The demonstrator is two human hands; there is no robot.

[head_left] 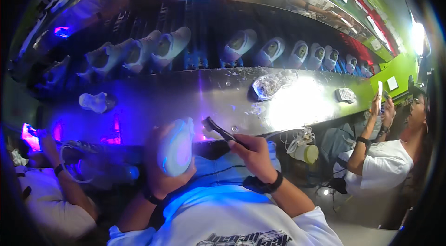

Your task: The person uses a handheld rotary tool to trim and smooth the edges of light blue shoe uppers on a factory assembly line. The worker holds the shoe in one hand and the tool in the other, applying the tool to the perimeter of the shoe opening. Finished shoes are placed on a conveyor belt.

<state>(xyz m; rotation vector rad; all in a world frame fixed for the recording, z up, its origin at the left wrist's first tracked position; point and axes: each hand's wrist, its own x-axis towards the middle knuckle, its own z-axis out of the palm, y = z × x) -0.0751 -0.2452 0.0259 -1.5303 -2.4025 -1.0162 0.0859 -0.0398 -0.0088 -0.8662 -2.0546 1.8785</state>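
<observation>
In my left hand (168, 182) is a pale shoe (176, 148), tilted up and glowing bluish under the violet light. My fingers wrap around its lower part and side. A dark-handled brush (221, 131) is gripped in my right hand (256, 154), its bristled head pointing up and left, apart from the shoe. Both hands are at the near edge of a metal ledge (181, 92). On that ledge, a whitish shoe-shaped piece (94, 102) lies to the left, and a crumb-covered sole-shaped tray (273, 85) lies right of centre.
Beyond the ledge, a dark conveyor (209, 27) carries a row of pale shoes (240, 45). A smaller speckled pad (345, 95) rests farther right. One co-worker (381, 157) sits at right with raised hands; another (55, 195) is at left. A pale cup (306, 154) hangs below the ledge.
</observation>
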